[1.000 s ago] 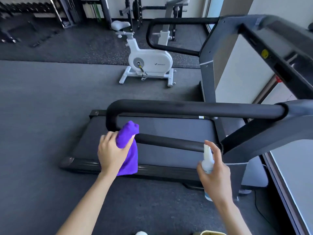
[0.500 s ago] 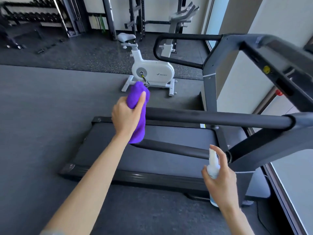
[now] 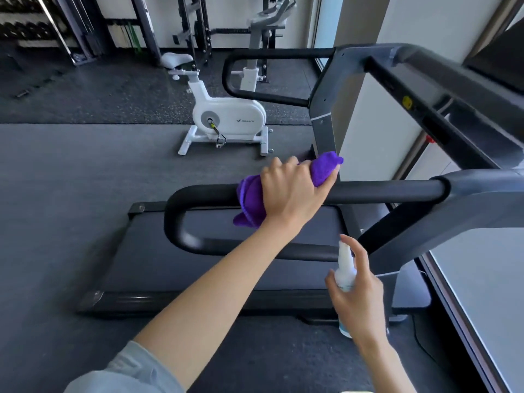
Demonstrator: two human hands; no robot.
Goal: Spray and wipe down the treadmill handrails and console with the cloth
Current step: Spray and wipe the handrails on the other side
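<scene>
Here, left hand (image 3: 289, 191) fingers clamping purple cloth (image 3: 249, 202) onto handrail (image 3: 382, 191), right hand (image 3: 357, 296) gripping spray bottle (image 3: 344, 268).

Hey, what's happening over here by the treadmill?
A person is cleaning the treadmill. Their left hand presses a purple cloth onto the top of the near handrail, partway along the bar. Their right hand holds a small white spray bottle lower down, beside the rail's lower bar, with a finger up by the nozzle. The far handrail and the console are untouched at this moment.
</scene>
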